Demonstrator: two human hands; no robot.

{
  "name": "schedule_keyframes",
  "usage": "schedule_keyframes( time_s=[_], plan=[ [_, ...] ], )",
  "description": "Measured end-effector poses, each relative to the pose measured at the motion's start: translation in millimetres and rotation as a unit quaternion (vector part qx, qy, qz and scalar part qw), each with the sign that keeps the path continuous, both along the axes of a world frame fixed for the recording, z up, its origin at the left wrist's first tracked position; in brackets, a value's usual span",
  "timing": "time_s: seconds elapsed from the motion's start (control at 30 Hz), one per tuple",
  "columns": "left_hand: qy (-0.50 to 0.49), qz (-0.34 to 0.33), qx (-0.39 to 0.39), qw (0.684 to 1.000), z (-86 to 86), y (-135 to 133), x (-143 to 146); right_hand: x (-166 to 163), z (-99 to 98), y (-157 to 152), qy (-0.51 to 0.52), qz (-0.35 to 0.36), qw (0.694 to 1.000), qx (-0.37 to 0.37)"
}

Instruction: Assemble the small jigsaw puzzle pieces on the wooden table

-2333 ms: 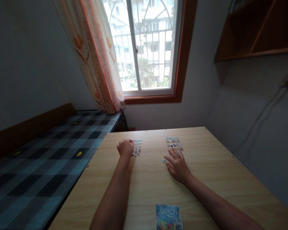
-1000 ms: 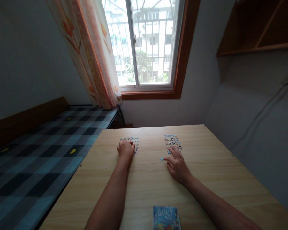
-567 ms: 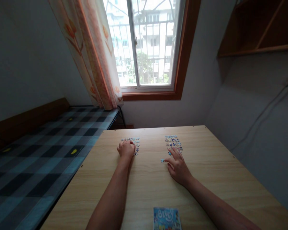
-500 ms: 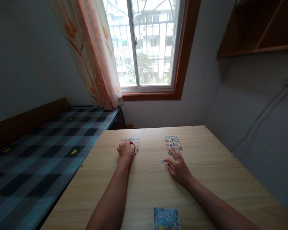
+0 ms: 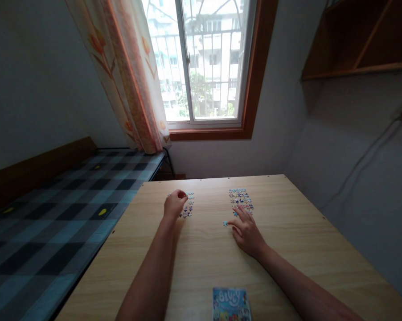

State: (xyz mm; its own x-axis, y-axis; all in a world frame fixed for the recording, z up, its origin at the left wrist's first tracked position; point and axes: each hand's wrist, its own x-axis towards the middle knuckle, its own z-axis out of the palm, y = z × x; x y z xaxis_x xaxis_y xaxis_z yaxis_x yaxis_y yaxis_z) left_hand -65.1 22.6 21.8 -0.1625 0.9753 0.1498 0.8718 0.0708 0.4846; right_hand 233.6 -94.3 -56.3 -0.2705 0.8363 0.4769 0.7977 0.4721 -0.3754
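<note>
Two groups of small jigsaw pieces lie on the wooden table. My left hand is over the left group of pieces, fingers curled in a pinch at its far edge; what they hold is too small to make out. My right hand lies flat with its fingers spread, fingertips at the near edge of the right group of pieces. A single loose blue piece rests just left of its index finger.
A blue puzzle box or card with a cartoon print lies at the table's near edge. A bed with a checked cover runs along the left. A window with a curtain is behind; a wooden shelf hangs upper right.
My left hand has lifted and reached a little farther over the left group, uncovering its near pieces. My right hand has stayed in place.
</note>
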Motion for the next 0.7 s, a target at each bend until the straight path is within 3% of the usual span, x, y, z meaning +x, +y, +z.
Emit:
schedule_keyframes(
  time_s=[0.07,0.17,0.3,0.5,0.7],
  plan=[
    [-0.068,-0.075,0.008,0.995,12.9,-3,3,0,1.3,0,0.004,-0.006,1.0,-0.004],
    [-0.154,-0.219,-0.034,0.963,21.6,-15,24,0,2.9,1,0.009,-0.009,1.0,-0.009],
    [-0.125,-0.343,-0.113,0.924,7.4,-44,66,2,2.7,2,0.011,-0.009,1.0,-0.006],
    [-0.061,-0.394,-0.135,0.907,-26.3,-76,94,4,3.5,2,0.025,0.005,0.999,-0.022],
    [-0.035,-0.387,-0.062,0.919,-36.2,-82,89,5,7.0,0,0.022,0.024,0.999,-0.034]
  ],
)
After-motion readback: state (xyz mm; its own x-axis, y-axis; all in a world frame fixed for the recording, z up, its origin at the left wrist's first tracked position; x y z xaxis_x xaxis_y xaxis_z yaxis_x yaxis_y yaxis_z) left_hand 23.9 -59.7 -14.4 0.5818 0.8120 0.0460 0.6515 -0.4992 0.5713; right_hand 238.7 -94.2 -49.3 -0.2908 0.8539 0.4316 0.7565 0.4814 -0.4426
